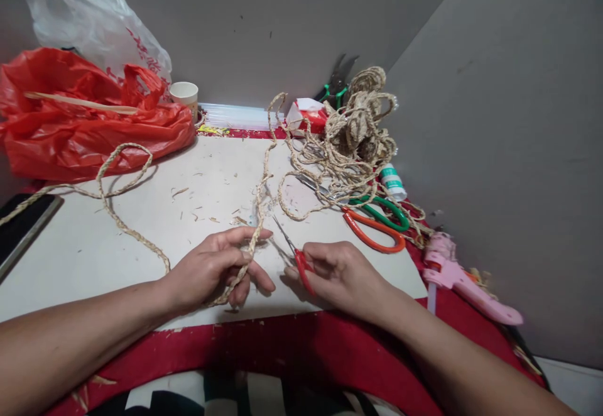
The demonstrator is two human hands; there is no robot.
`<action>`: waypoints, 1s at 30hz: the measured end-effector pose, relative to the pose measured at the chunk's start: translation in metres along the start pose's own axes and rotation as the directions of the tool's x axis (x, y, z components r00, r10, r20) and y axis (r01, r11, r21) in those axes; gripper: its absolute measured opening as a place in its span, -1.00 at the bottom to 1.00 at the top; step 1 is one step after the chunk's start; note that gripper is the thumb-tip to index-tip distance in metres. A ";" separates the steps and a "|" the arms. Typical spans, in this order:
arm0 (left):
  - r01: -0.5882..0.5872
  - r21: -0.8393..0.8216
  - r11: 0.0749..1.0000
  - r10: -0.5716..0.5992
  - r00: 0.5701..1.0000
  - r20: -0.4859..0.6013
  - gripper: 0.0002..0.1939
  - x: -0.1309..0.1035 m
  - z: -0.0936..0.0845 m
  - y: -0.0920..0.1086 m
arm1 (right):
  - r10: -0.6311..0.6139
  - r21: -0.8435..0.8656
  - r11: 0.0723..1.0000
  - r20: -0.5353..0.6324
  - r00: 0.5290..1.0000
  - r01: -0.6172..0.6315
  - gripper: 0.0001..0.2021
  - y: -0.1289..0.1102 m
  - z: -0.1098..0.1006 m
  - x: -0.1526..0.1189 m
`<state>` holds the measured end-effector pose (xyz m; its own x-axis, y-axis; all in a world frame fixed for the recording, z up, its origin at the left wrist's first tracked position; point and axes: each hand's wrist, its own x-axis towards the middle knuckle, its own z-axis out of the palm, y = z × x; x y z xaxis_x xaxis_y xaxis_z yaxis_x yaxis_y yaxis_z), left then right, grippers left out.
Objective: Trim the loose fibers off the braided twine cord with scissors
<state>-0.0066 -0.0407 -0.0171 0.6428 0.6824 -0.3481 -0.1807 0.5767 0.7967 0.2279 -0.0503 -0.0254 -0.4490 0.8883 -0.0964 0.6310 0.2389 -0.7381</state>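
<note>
A braided straw cord [260, 205] runs through my left hand [226, 265], pinched between thumb and forefinger. One stretch of it reaches up the white board, while another loops out to the left [104, 186]. My right hand [336, 268] grips small scissors [301, 265] by their red handles. Their thin metal blades point up and left, close to the cord but apart from it. Short straw scraps lie scattered on the board around the fingers.
A heap of braided cord [360, 130] sits at the back right. Larger scissors [377, 230] with orange and green handles lie before it. A pink glue gun [464, 281] rests at the right edge. Left stand a red plastic bag [85, 127] and a paper cup [184, 94].
</note>
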 end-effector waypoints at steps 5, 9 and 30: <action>-0.004 0.071 0.997 0.011 0.996 -0.086 -0.69 -0.001 0.006 -0.003 | 0.014 0.015 1.000 0.043 0.999 -0.015 -0.62 0.000 -0.003 0.000; -0.065 0.141 0.988 0.085 0.986 -0.141 -0.87 -0.005 0.010 -0.004 | -0.046 -0.094 0.994 0.045 0.998 0.050 -0.66 -0.005 -0.003 0.000; -0.070 -0.076 0.995 0.059 0.988 -0.146 -0.86 0.002 0.005 -0.002 | -0.267 -0.557 0.810 -0.071 0.961 0.183 -0.74 0.000 0.003 0.004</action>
<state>-0.0011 -0.0427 -0.0173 0.5154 0.7733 -0.3693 -0.2817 0.5598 0.7793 0.2240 -0.0483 -0.0280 -0.5546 0.8181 0.1519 0.7813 0.5748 -0.2432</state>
